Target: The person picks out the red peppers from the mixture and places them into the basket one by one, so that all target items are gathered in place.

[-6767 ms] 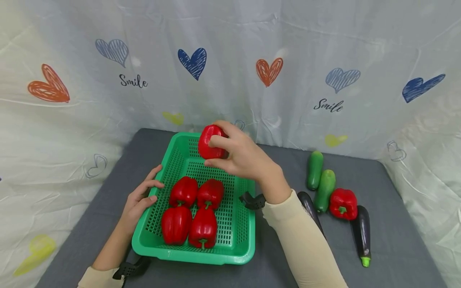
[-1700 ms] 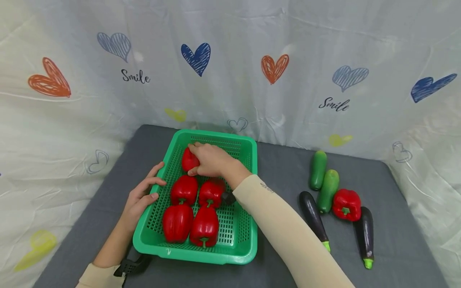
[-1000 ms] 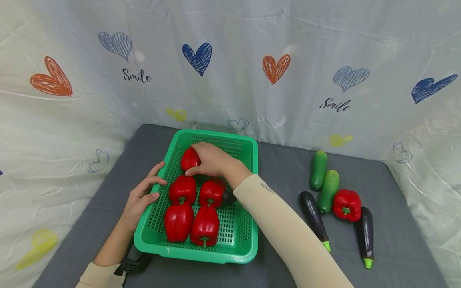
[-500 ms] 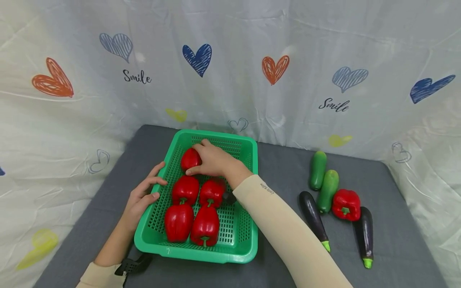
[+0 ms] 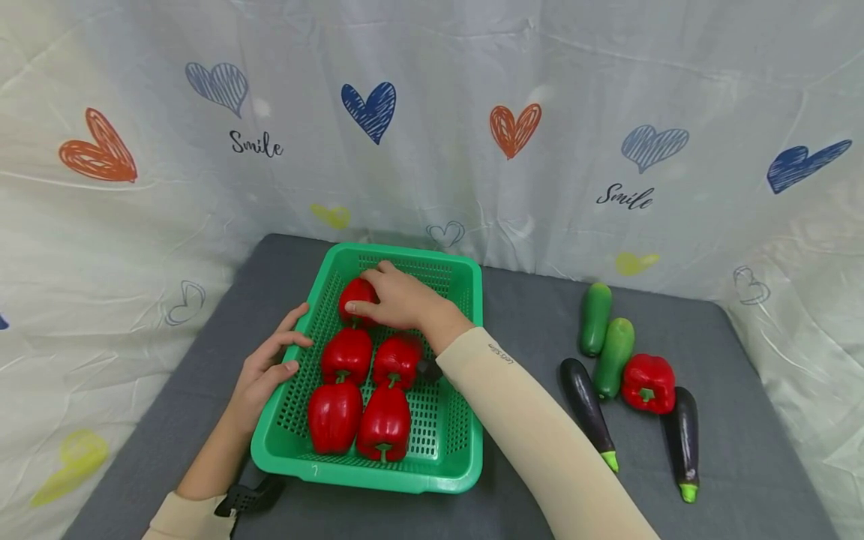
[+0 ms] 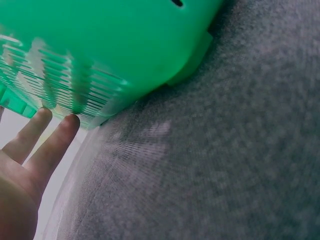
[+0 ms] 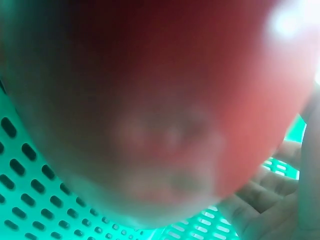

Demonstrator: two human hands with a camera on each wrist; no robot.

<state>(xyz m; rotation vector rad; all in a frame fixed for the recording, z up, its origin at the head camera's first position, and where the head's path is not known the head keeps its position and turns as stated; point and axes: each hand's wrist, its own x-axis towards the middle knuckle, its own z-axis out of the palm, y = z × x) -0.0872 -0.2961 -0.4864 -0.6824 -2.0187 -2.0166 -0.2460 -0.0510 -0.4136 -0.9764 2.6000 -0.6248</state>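
In the head view, my right hand (image 5: 398, 298) is inside the green plastic basket (image 5: 378, 484) and holds a red bell pepper (image 5: 351, 292) near the back left corner. The thumb lies across the pepper's top and the other fingers go behind its far side. That pepper fills the right wrist view, blurred and close. Below it in the basket sit several red bell peppers, one a shiny upright pepper (image 5: 335, 418) at the front left. My left hand (image 5: 266, 367) holds the basket's left rim, thumb over the edge; two fingers (image 6: 57, 145) lie against the outer wall.
Right of the basket on the grey cloth (image 5: 520, 465) lie two green cucumbers, one the nearer cucumber (image 5: 615, 358), a red bell pepper (image 5: 648, 384) and two eggplants, one the right eggplant (image 5: 683, 442). A white curtain (image 5: 432, 180) printed with hearts hangs behind.
The right hand has lowered the bell pepper from above the basket into its back left. Over the last half second the thumb has moved up onto the pepper. The left hand stays at the rim.
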